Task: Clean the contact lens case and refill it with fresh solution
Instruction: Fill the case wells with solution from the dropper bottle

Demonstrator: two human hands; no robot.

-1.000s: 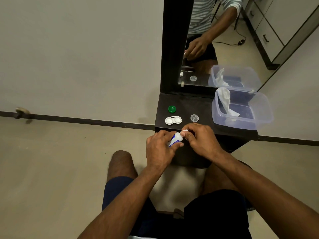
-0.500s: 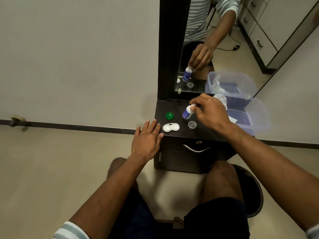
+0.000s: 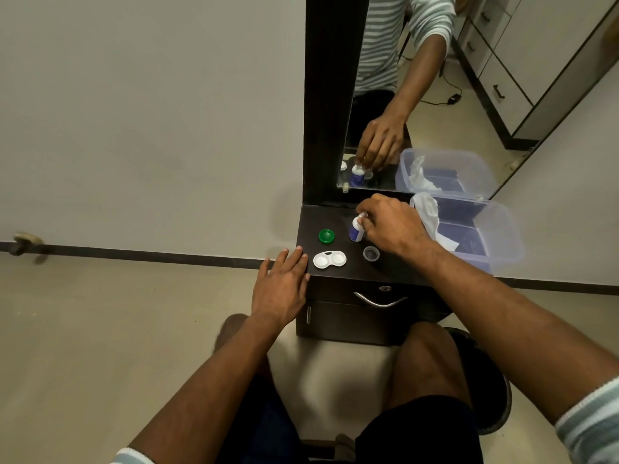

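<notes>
Contact lens case [image 3: 329, 259], white with two round wells and no caps on, lies flat near the front edge of a small dark cabinet top [image 3: 395, 269]. Going from left to right: the left hand [image 3: 280, 286] reaches in over the cabinet's front left corner, fingers straight and close together, holding nothing, its fingertips just left of the case. Behind the case sits a green cap [image 3: 326, 236], well apart from the hand. Right of that cap stands a small bottle [image 3: 357, 229], blue with a white top, upright or nearly so on the cabinet top. The right hand [image 3: 392, 226] grips the bottle from the right, its fingers curled round the top part. Just in front of the bottle, right of the case, lies a clear cap [image 3: 371, 253]. Farther right, a clear plastic box [image 3: 502, 242] rests on the cabinet's right side with a white tissue [image 3: 428, 209] hanging over its near left corner. A mirror [image 3: 435, 78] behind the cabinet reflects the hand, the bottle and the box. Below the top, a drawer shows a curved metal handle [image 3: 380, 300].
</notes>
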